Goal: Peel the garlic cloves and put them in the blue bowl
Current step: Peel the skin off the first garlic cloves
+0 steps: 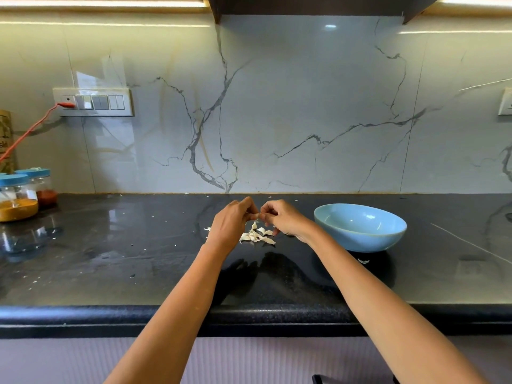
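Both my hands are raised over the middle of the black counter. My left hand (231,227) and my right hand (282,218) pinch one small garlic clove (255,216) between their fingertips; most of the clove is hidden by the fingers. Just below the hands lies a small pile of white garlic pieces and skins (256,235) on the counter. To the right of my right hand stands the blue bowl (360,231), upright, its visible inside bare.
Two blue-lidded spice jars (18,198) stand at the far left near a red cable (30,128) running to a wall socket. Bits of skin (363,261) are scattered on the counter (138,259). The counter's rounded front edge (83,314) runs across the view.
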